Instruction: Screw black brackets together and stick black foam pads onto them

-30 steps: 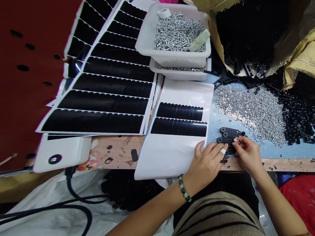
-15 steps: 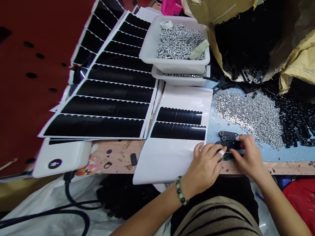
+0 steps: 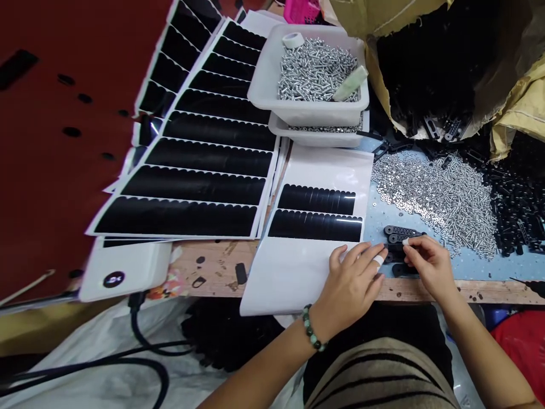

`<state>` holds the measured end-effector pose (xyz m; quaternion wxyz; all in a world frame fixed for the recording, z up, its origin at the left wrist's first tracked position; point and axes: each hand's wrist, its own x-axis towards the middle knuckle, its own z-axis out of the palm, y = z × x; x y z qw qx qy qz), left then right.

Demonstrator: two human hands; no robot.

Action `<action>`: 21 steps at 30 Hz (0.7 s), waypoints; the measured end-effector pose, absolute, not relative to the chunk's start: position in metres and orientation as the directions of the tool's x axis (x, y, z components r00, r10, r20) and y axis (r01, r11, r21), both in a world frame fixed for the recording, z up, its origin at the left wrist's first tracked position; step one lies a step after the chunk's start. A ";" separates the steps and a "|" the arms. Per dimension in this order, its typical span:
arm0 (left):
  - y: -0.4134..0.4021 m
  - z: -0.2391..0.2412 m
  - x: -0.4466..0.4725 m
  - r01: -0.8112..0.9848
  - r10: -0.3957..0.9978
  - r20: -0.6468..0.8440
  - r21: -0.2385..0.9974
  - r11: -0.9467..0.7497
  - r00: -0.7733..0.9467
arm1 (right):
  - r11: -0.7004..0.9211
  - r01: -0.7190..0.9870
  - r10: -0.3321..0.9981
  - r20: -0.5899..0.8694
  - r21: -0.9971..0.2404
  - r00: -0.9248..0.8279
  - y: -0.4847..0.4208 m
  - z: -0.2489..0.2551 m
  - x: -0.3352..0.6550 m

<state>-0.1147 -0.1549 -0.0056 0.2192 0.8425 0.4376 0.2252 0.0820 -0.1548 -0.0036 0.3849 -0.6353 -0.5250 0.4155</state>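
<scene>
Several slim black plastic strips with rounded ends and rows of holes (image 3: 401,230) lie side by side on the light blue mat (image 3: 378,218). My left hand (image 3: 351,278) is stretched out at their left ends, its fingertips against the nearer strips; a white band wraps one finger. From the right, my right hand (image 3: 430,264) bends over the same strips with thumb and forefinger pinched together. Whatever is in that pinch is hidden. A darker black strip (image 3: 404,270) lies at the near side, between the hands.
Loose silver nuts (image 3: 404,182) and screws (image 3: 468,210) are heaped beyond the strips, with small black parts (image 3: 515,210) to their right. Stacked white tubs (image 3: 264,94) hold more hardware. Black sticker sheets (image 3: 183,218) cover the left; a torn paper sack (image 3: 506,122) stands behind.
My right hand has drawn its fingers together into a pinch over the strips. My left hand stays at their left ends. The whole view has shifted slightly.
</scene>
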 end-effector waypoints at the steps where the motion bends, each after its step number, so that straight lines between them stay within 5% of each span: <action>1: -0.156 -0.007 -0.113 0.648 0.828 0.186 0.541 -0.536 0.529 | -0.167 0.350 0.984 -0.134 -0.922 0.116 -0.154 -0.007 0.081; 10: -0.160 -0.011 -0.110 0.659 0.814 0.226 0.491 -0.569 0.535 | -0.159 0.480 0.986 -0.115 -0.863 0.120 -0.152 -0.011 0.076; 16: -0.156 -0.011 -0.101 0.698 0.828 0.214 0.454 -0.555 0.519 | -0.092 0.718 0.995 -0.040 -0.690 0.090 -0.146 -0.007 0.076; 21: -0.153 -0.011 -0.100 0.726 0.811 0.190 0.366 -0.582 0.554 | -0.200 0.545 0.979 -0.184 -0.814 0.084 -0.148 -0.015 0.084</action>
